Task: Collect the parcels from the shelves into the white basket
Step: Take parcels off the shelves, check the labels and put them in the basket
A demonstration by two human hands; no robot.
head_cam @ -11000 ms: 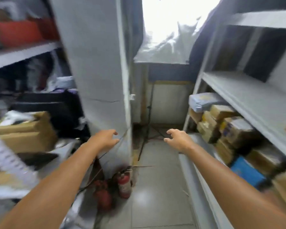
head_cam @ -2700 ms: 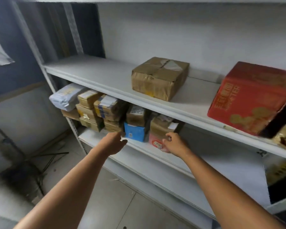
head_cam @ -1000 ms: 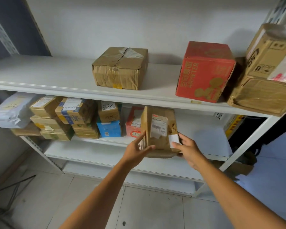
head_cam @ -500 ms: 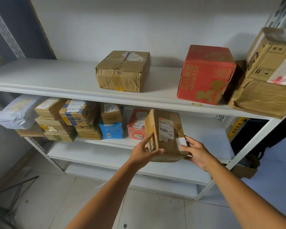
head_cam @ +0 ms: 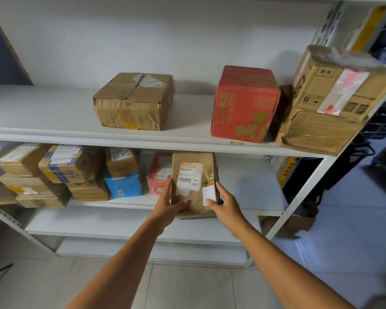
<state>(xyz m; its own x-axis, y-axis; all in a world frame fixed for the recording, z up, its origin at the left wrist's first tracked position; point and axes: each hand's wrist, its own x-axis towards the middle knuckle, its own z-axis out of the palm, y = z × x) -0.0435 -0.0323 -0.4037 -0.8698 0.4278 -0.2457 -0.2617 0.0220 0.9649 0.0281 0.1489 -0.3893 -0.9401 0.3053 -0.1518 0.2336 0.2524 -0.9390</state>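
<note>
When read from the left, first a pile of brown parcels (head_cam: pixel 54 175) on the lower shelf (head_cam: pixel 250 186), stacked close and untouched. Next to it a blue box (head_cam: pixel 123 185) with a small brown box (head_cam: pixel 122 162) on top. Above these, on the upper shelf (head_cam: pixel 76 132), a crumpled taped box (head_cam: pixel 133 101) standing alone. Then, low again, a pink-red parcel (head_cam: pixel 158 172) just behind the hands.

Left hand (head_cam: pixel 167 208): laid against the left edge of one flat brown parcel (head_cam: pixel 194 172), fingers up along the side, thumb over the lower front. Parcel itself: upright in front of the lower shelf, white label to the camera, apparently lifted free, with the bottom edge lower than the shelf lip. Right hand (head_cam: pixel 226 208): curled round the lower right corner, thumb on a small white sticker, fingers hidden behind.

Further right, on the upper shelf, a red carton (head_cam: pixel 244 103) and two brown cartons (head_cam: pixel 325 103) stacked at the far end, not taken yet.

No white basket anywhere in view, so impossible to tell its contents. Judged from this: one parcel in hand, not yet delivered; many others left on both shelves; most of the collecting probably not done.
</note>
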